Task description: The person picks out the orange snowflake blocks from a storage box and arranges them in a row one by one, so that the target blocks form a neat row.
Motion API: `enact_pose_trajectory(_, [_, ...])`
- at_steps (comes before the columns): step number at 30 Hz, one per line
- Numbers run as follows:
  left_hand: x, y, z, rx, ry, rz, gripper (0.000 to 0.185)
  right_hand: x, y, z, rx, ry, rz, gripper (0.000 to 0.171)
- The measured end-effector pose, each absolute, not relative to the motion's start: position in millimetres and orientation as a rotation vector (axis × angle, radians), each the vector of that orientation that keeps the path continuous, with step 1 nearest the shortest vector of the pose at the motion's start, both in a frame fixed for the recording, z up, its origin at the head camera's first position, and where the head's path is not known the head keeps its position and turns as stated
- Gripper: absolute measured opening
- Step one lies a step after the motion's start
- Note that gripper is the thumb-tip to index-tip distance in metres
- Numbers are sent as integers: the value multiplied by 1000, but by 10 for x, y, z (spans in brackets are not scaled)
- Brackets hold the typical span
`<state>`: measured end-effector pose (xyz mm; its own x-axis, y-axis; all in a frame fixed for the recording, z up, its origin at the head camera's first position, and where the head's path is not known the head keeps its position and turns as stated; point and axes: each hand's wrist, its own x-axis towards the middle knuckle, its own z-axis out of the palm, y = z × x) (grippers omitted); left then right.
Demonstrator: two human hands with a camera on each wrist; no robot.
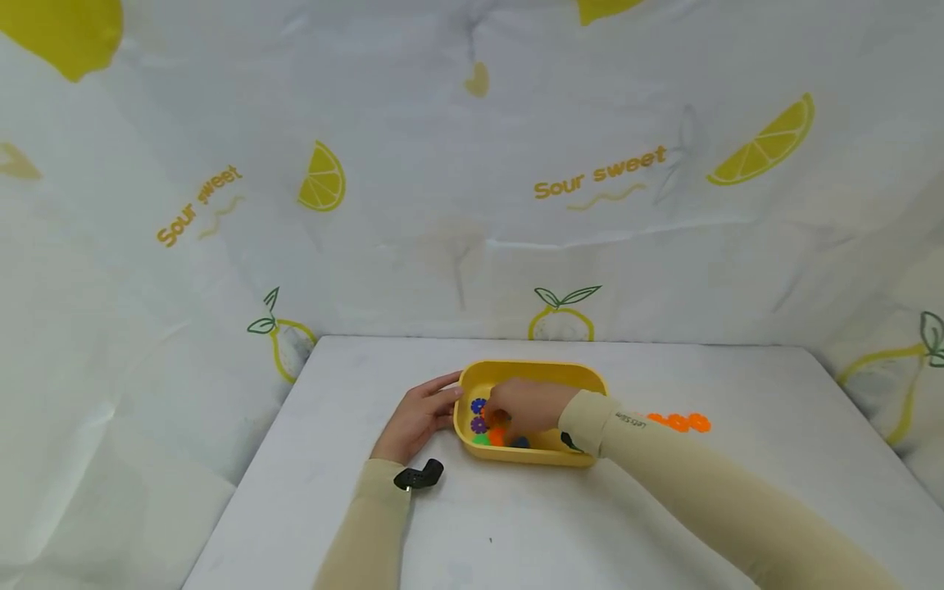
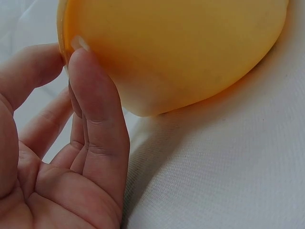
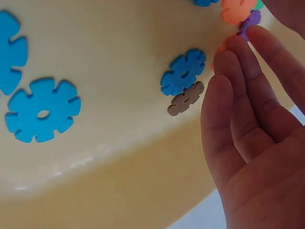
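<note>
A yellow plastic bin stands on the white table, holding snowflake-shaped plastic pieces. At its left end my left hand holds the rim, thumb and fingertips against the wall. My right hand reaches inside, its slightly bent fingers low among the pieces. By its fingertips in the right wrist view are an orange piece and a purple piece. A blue piece overlaps a brown piece beside the fingers. Another blue piece lies farther off on the bin's floor.
Several orange pieces lie in a row on the table right of the bin, partly behind the right sleeve. A black wrist device sits on the left cuff. A lemon-printed cloth hangs behind the table.
</note>
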<state>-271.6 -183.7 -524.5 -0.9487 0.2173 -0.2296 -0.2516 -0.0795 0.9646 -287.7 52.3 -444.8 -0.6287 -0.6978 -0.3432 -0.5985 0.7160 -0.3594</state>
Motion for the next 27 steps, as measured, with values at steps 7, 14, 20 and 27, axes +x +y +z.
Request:
enact_pose_trajectory(7, [-2722, -1839, -5222, -49, 1900, 2090, 57, -2871, 453, -4478, -990, 2481, -238, 25])
enact_pose_trajectory(14, [-2740, -1834, -5233, -57, 1906, 2081, 55, -2898, 450, -4518, -1016, 2485, -220, 22])
enact_pose_trajectory(20, [-2736, -1820, -5226, -53, 1900, 2090, 52, -2915, 469, -4548, -1025, 2489, -225, 23])
enact_pose_trajectory(27, [-2728, -1838, -5233, -65, 1893, 2090, 52, -2938, 524, -4483, -984, 2485, -316, 26])
